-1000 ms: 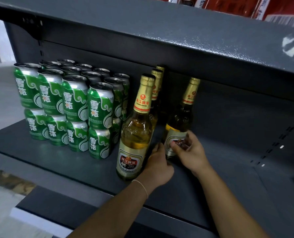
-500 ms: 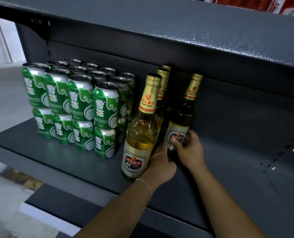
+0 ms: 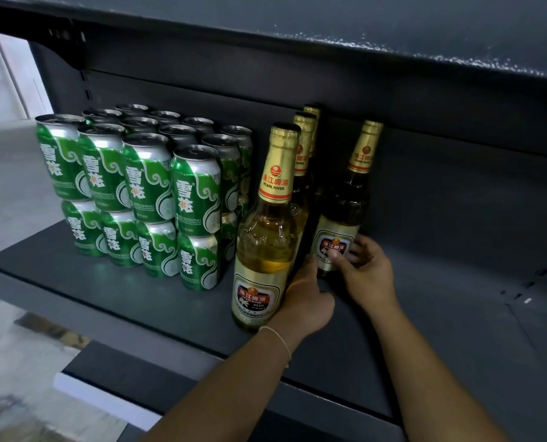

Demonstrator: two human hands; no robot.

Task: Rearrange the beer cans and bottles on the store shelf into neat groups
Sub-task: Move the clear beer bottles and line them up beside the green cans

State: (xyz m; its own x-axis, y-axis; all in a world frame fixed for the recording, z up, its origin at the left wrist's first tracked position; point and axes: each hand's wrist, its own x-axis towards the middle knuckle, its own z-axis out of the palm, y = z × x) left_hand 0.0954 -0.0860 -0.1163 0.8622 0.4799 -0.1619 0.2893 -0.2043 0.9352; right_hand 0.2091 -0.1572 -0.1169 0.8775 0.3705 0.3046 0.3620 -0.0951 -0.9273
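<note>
Right hand (image 3: 366, 275) grasps the lone bottle (image 3: 345, 215) low on its label at about 4 o'clock of the shelf (image 3: 106, 282), fingers round the far side. Left hand (image 3: 304, 298) sits at 5 o'clock in the gap between the front bottle (image 3: 265, 237) and the lone one; its fingers are hidden, so cannot tell if it's gripping. Green cans (image 3: 144, 193) are stacked at 9 o'clock. Risk, as a judgement: sliding the lone bottle by its base could tip it into the row, or the left wrist knocks the front bottle off the edge.

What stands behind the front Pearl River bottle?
Behind the front bottle two more gold-capped bottles line up toward the back panel; only their necks and a sliver of shoulder show. Their bodies and bases are covered by the front bottle, so spacing cannot be judged.
</note>
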